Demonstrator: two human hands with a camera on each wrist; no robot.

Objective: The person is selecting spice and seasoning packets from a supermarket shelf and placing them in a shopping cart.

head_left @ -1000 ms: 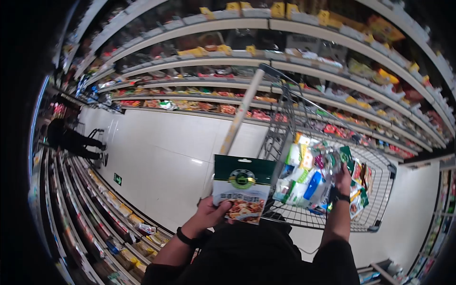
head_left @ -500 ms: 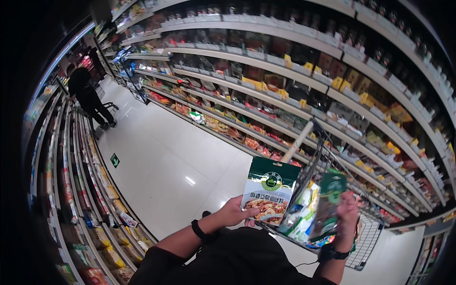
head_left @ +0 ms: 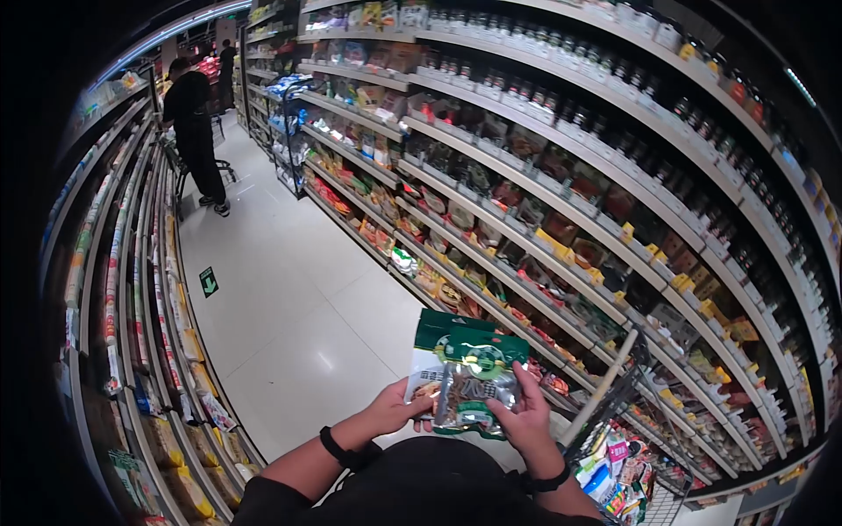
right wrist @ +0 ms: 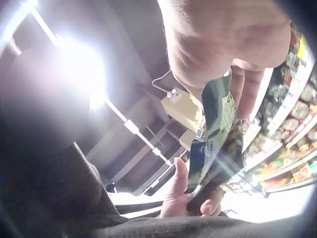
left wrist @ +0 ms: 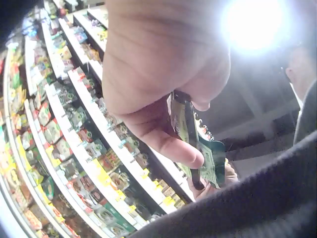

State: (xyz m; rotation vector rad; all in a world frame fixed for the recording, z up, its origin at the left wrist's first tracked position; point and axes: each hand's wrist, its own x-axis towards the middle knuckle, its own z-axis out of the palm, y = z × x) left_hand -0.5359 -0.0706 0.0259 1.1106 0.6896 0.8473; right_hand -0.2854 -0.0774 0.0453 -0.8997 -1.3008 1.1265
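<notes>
Both hands hold green snack pouches in front of my chest. The left hand (head_left: 395,410) grips the left edge of a green pouch (head_left: 460,337) with a food picture. My right hand (head_left: 526,416) pinches a second, glossy green pouch (head_left: 469,394) laid over the front of the first. In the left wrist view the left hand (left wrist: 163,89) has its thumb curled over the pouch edge (left wrist: 198,148). The right wrist view shows the right hand (right wrist: 233,44) gripping the pouch (right wrist: 218,129) from above, with the left hand (right wrist: 181,198) below it.
A wire shopping cart (head_left: 649,508) with several packets stands at the lower right, its pale handle (head_left: 601,399) beside my right arm. Stocked shelves (head_left: 561,202) line both sides of the white-floored aisle (head_left: 272,298). A person in black (head_left: 195,123) stands far down it.
The right hand brought the second pouch from over the cart across to the first one; the two now overlap. The view rose from the cart to the aisle.
</notes>
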